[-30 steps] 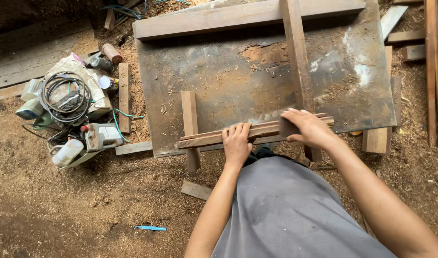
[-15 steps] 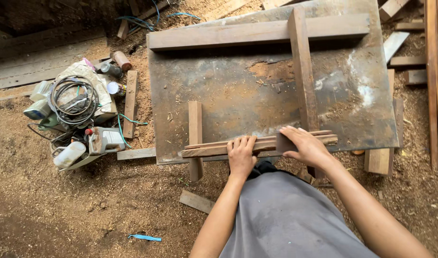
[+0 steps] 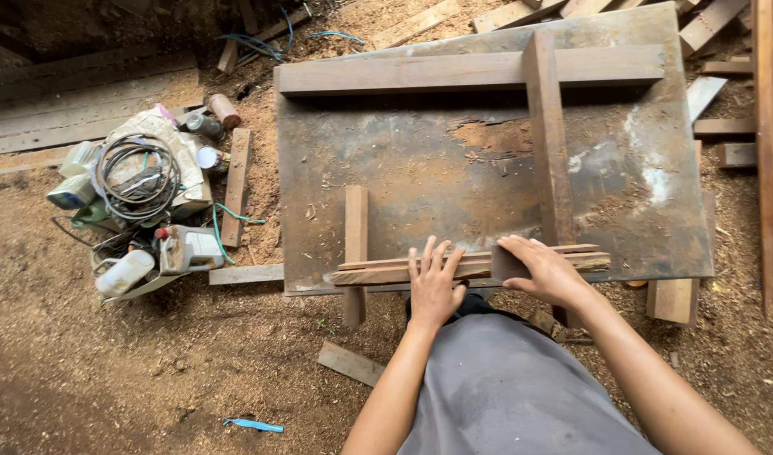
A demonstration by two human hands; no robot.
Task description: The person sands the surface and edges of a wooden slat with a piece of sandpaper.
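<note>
A bundle of thin wooden strips (image 3: 378, 271) lies along the near edge of a worn dark board (image 3: 420, 168) used as a bench top. My left hand (image 3: 434, 282) presses flat on the strips with fingers spread. My right hand (image 3: 545, 270) grips the strips near their right end, where a long upright plank (image 3: 547, 126) crosses them. A short wooden piece (image 3: 355, 244) stands crosswise under the strips' left end. Another long plank (image 3: 454, 72) lies across the board's far edge.
A heap of tools sits at left: coiled cable (image 3: 138, 177), cans (image 3: 222, 109), a white bottle (image 3: 123, 272). Loose offcuts (image 3: 348, 362) and a blue strip (image 3: 252, 425) lie on the sawdust floor. More planks (image 3: 770, 152) are stacked at right.
The view has shifted so the board sits lower and more central. Both hands stay on the strips, and my left hand's fingers have spread flatter.
</note>
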